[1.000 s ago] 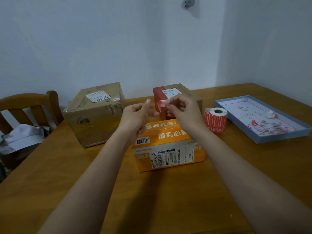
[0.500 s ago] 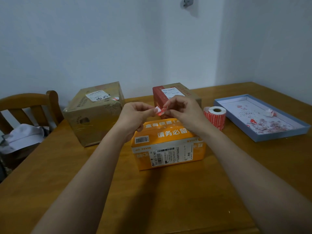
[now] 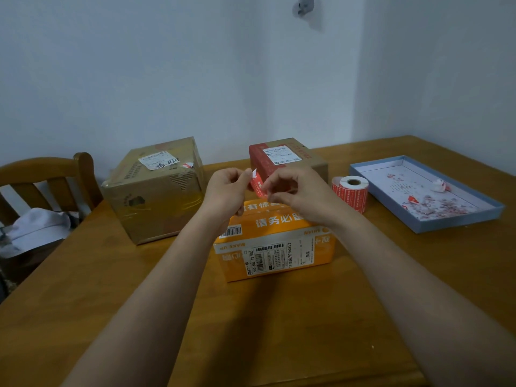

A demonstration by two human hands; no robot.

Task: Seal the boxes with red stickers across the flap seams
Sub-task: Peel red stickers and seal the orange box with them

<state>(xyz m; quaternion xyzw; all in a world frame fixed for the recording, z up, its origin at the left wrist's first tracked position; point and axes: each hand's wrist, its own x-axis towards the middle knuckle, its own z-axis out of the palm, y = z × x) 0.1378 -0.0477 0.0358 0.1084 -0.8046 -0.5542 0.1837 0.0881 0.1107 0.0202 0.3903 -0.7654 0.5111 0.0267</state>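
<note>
Both my hands are raised above the orange box (image 3: 275, 243), which lies in the middle of the table. My left hand (image 3: 226, 192) pinches the white upper tip of a red sticker (image 3: 257, 183), and my right hand (image 3: 296, 192) pinches its lower edge, the sticker hanging between them. A large brown cardboard box (image 3: 156, 188) stands at the back left with a small red sticker on its top edge. A box with a red side (image 3: 284, 160) stands behind my hands. The roll of red stickers (image 3: 350, 192) stands to the right of my right hand.
A shallow blue tray (image 3: 458, 222) with red and white paper scraps lies at the right. A wooden chair (image 3: 50, 174) with a white cloth on its seat stands at the table's left. White walls close the back and right.
My left hand closed in on the sticker and now pinches its upper tip. Both hands have pulled slightly apart, and the red face of the sticker shows between them.
</note>
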